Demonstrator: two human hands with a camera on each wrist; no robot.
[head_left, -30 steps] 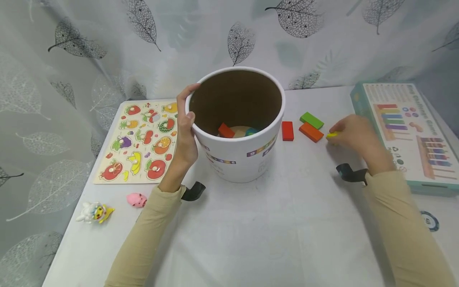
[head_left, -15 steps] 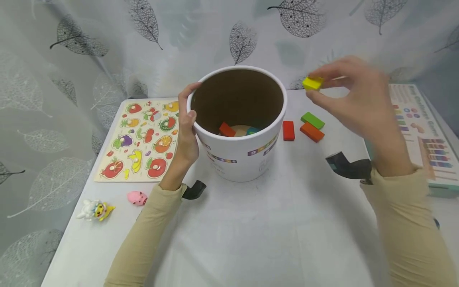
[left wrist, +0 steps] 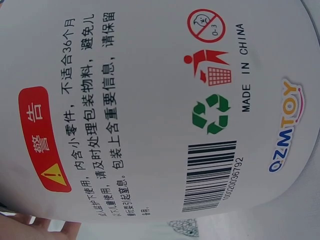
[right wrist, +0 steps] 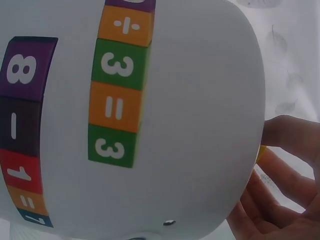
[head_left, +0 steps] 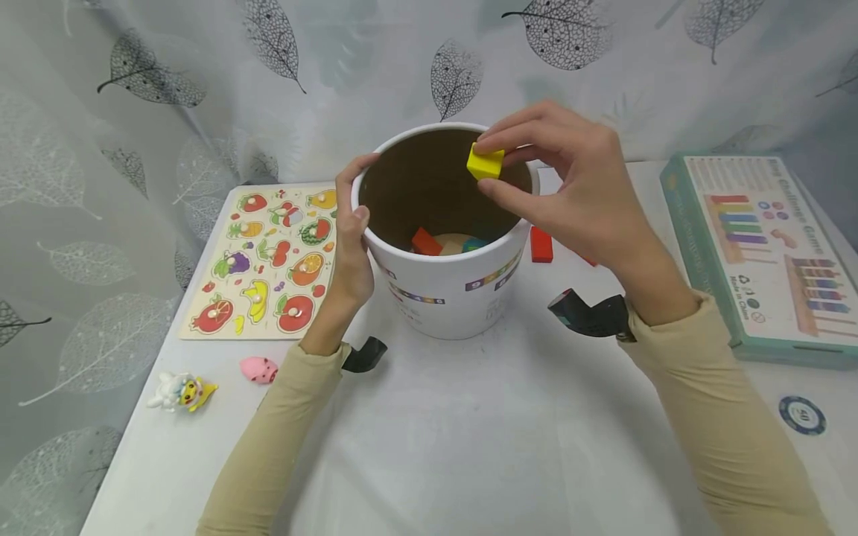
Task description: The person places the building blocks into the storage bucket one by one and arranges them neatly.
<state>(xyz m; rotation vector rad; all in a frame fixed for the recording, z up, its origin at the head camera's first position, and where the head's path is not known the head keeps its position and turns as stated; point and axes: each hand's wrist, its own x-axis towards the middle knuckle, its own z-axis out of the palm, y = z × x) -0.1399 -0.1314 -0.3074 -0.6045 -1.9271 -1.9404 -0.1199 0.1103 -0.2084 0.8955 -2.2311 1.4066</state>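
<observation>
A white bucket (head_left: 456,298) stands upright on the table, with an orange-red block (head_left: 425,242) and a few other pieces inside. My left hand (head_left: 351,246) grips its left side, thumb and a fingertip at the rim. Between thumb and fingertips my right hand (head_left: 570,179) pinches a yellow block (head_left: 485,162) over the bucket's opening. In the right wrist view only a yellow sliver of that block shows past the bucket wall. A red block (head_left: 541,245) lies to the right of the bucket, and an orange block (head_left: 587,259) is mostly hidden under my right hand.
A fruit puzzle board (head_left: 264,260) lies left of the bucket. Nearer are a pink pig figure (head_left: 258,369) and a white-and-yellow figure (head_left: 182,391). On the right lie a teal game box (head_left: 764,253) and a round chip (head_left: 802,415). A leaf-patterned curtain (head_left: 395,59) hangs behind.
My right hand picked the yellow block up from the table at the right and carried it left to the bucket's mouth. The left hand kept its grip on the bucket.
</observation>
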